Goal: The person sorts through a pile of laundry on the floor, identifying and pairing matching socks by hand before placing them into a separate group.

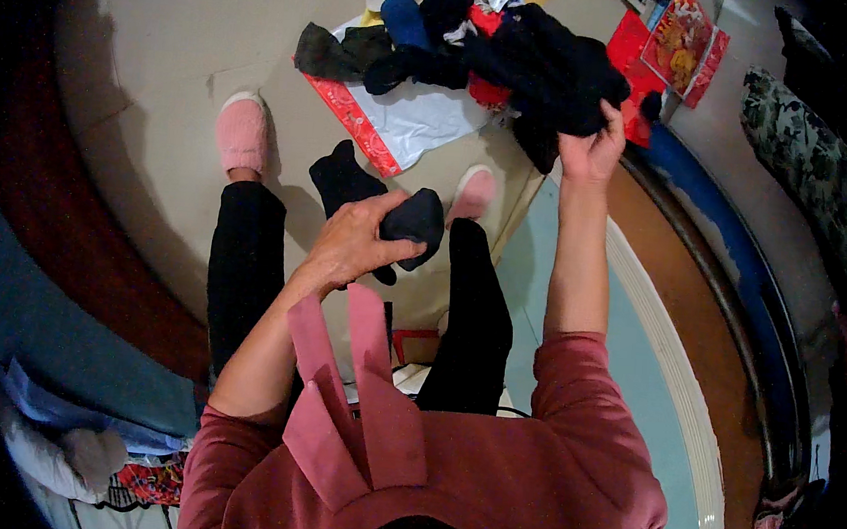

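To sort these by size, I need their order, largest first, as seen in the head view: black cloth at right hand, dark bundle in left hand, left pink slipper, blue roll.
1. Black cloth
2. Dark bundle and left pink slipper: alike; bundle nearer camera, unsure
3. Blue roll

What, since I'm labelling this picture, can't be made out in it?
All in the head view:
Left hand: some fingers, hidden by the hand itself or the dark cloth bundle.
Right hand: some fingers, hidden by the black cloth.
Red object: full shape, partly covered by the black trouser leg.
Camouflage cloth: right end, lost in the picture's dark rim.
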Tool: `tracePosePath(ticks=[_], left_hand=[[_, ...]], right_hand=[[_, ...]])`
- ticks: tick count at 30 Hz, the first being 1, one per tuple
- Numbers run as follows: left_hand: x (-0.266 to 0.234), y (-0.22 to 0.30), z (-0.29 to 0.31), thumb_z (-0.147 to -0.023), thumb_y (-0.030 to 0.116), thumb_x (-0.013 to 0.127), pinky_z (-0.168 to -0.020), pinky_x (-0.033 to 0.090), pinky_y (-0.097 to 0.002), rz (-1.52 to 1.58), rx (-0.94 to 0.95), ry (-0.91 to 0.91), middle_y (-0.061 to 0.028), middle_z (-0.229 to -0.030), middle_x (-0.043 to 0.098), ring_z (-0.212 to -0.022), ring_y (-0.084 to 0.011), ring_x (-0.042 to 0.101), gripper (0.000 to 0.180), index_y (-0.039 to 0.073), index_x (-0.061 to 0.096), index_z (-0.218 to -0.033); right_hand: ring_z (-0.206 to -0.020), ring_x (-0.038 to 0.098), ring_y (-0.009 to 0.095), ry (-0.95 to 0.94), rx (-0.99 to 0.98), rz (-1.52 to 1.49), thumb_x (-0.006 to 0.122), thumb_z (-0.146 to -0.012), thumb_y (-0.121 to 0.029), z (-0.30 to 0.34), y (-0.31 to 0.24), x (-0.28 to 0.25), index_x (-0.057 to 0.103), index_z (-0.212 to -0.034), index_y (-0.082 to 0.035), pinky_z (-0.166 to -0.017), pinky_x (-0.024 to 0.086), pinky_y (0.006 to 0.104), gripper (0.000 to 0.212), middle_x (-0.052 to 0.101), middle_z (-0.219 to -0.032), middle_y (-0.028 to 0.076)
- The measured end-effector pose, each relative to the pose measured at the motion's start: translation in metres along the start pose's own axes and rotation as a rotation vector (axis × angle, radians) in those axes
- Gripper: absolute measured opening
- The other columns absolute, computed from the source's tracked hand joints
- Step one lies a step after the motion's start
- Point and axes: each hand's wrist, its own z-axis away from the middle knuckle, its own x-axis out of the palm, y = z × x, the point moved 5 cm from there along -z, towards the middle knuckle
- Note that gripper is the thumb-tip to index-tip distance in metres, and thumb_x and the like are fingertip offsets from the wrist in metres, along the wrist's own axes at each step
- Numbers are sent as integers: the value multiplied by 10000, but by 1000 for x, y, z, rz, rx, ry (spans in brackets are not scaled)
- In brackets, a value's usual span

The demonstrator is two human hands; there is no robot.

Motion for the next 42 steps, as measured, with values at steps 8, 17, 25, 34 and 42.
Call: tracePosePath(ticks=[8,17,25,34,42], left_hand=[[5,0,-6,-663,377,730,-710,478,-375,-6,-21,-26,-133,-858,660,-788,-289,653,505,85,631,-1063],[1,9,2,-690,306,744,-658,487,-339,24,11,-29,-89,-785,625,-697,-197,614,435,69,605,-1027],[4,-5,17,-707,335,732,-785,501,-427,-413,3,-210,-136,-998,638,-924,-352,620,543,143,541,-1177],[-10,-23,19,-670,334,676,-807,485,-452,-316,27,-136,-137,-978,616,-960,-345,613,465,137,577,-1080],[-14,-9,14,-633,252,748,-741,473,-412,-199,77,16,-125,-1088,564,-884,-323,608,527,104,617,-1123]], right_hand=[[-1055,600,322,59,-221,368,615,-866,-129,16,-19,22,520,-1202,10,-971,468,468,375,603,-1160,160],[-1032,607,274,95,-354,522,640,-849,-87,0,-33,24,551,-1178,-36,-957,480,417,344,621,-1103,132],[-975,594,223,-573,-527,1826,601,-795,-32,-34,137,-6,624,-1128,-110,-833,472,333,342,610,-1042,82],[-1144,456,283,-657,-741,2594,629,-773,-141,-92,262,-17,612,-1157,-270,-889,371,461,406,506,-1275,49],[-1017,555,225,-197,-441,1494,731,-732,-119,-18,128,-30,551,-1175,5,-930,439,350,495,582,-1104,93]])
